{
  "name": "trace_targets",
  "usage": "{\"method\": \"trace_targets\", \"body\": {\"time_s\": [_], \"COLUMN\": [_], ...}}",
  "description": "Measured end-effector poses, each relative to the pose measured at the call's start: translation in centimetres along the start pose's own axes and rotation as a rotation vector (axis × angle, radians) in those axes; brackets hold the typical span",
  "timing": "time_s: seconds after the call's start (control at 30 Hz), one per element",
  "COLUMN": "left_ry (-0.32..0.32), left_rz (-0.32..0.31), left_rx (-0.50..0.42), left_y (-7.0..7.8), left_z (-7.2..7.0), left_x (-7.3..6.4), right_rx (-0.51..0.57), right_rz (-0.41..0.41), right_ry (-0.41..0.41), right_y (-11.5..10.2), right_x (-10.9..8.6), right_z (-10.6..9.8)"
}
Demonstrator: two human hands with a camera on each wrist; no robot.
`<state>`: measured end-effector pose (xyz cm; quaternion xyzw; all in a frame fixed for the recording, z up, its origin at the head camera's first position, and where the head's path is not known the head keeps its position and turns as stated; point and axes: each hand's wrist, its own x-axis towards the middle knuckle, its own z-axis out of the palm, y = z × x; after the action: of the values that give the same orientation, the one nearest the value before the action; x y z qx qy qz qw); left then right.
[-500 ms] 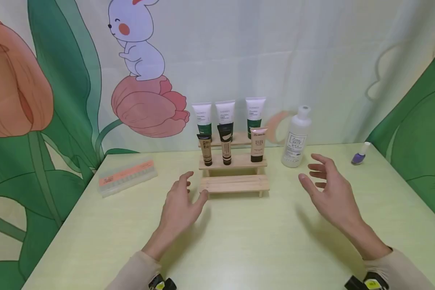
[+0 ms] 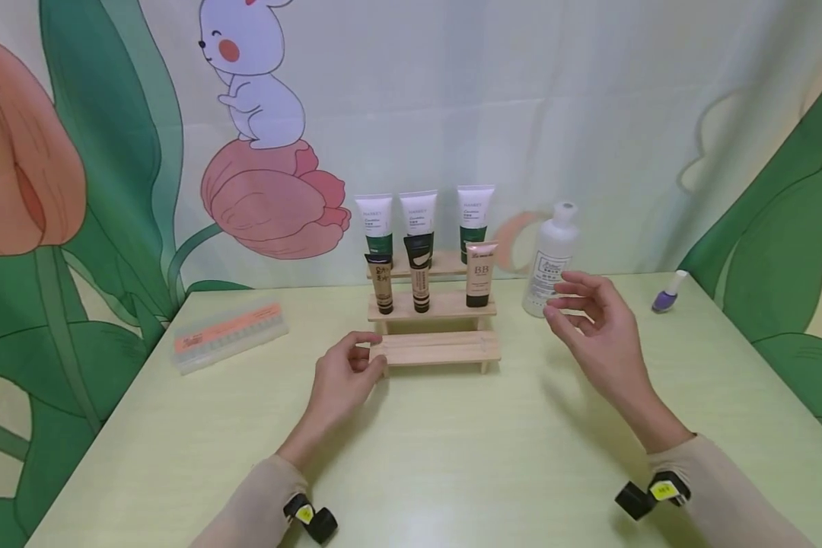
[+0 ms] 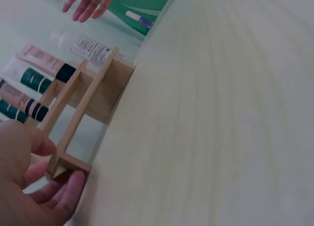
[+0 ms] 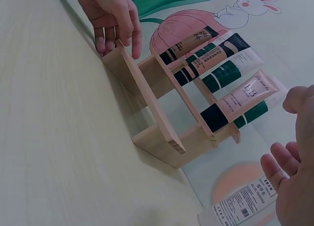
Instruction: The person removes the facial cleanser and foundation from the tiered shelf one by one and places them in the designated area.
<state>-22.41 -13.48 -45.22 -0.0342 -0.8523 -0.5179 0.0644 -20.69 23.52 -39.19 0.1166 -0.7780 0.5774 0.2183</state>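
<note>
A three-tiered wooden display rack stands on the table. My left hand holds its lowest tier at the left end, thumb at the front and fingers around the end piece in the left wrist view. White-and-green tubes stand on the top tier. The middle tier carries a gold tube with a black cap, a black-topped tan tube and a pink BB cream tube. My right hand hovers before a white bottle, fingers loosely bent and nothing in them.
Left of the rack lies a clear plastic case with an orange label. A purple nail polish bottle with a white cap is at the right rear of the table. A printed curtain hangs behind the table's back edge.
The left hand has closed onto the left end of the rack's lowest tier. The right hand has moved slightly left, its fingers bending more. The head view has shifted a little.
</note>
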Motion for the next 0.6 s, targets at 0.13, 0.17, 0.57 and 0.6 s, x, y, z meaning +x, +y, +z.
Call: {"method": "trace_targets", "body": {"time_s": [0.13,0.17,0.57,0.6], "left_ry": [-0.032,-0.039,-0.057,-0.059], "left_rz": [-0.052,-0.057,-0.047,-0.05], "left_rx": [-0.131,-0.159,-0.274,-0.281], "left_y": [-1.1,-1.4,-2.2,-2.3], "left_z": [0.3,0.4,0.2,0.2], "left_x": [0.4,0.4,0.8,0.8], "right_rx": [0.037,0.039,0.097,0.104], "right_rz": [-0.004,-0.007,-0.021,-0.018], "right_ry": [-0.025,-0.027,-0.049,-0.049], "right_y": [0.5,0.6,1.8,1.9], "right_x": [0.9,1.1,4.1,4.3], "right_z": [1.0,1.3,5.0,5.2]}}
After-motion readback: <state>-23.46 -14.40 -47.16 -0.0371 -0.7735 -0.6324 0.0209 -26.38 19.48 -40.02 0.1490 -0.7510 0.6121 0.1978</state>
